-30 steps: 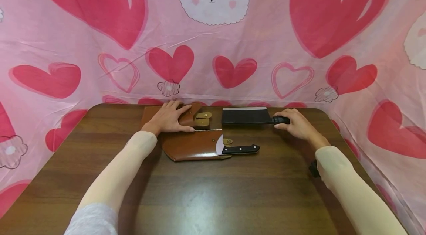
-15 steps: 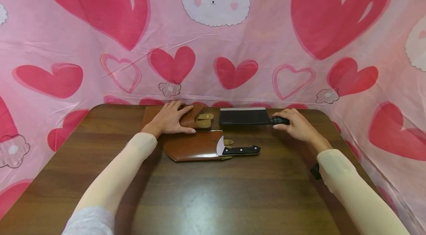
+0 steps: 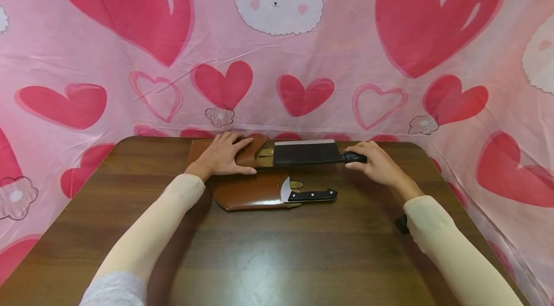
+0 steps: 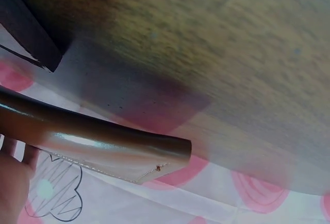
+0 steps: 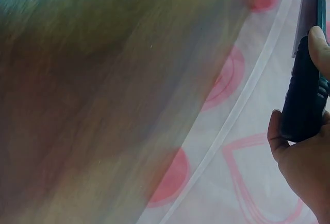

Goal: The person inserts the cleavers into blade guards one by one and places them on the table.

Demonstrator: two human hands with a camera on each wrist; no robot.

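Observation:
At the back of the table, my left hand (image 3: 218, 156) holds a brown leather knife sheath (image 3: 248, 156), thumb at its near edge and fingers over the far side. Its stitched end also shows in the left wrist view. My right hand (image 3: 377, 164) grips the black handle of a cleaver (image 3: 307, 153); the right wrist view shows the thumb on that handle (image 5: 304, 95). The dark blade points left, its end at the sheath's tan snap straps (image 3: 266, 157). In front lies a second brown sheath (image 3: 246, 193), with a black-handled knife (image 3: 313, 195) partly inside it.
The brown wooden table (image 3: 268, 258) reaches back to a pink curtain (image 3: 346, 56) printed with hearts, which hangs close behind its far edge. A small black object (image 3: 401, 224) shows under the right forearm.
My right hand has brought the cleaver to the left, so its blade end now reaches the straps of the held sheath. The left hand and the front knife stay almost still.

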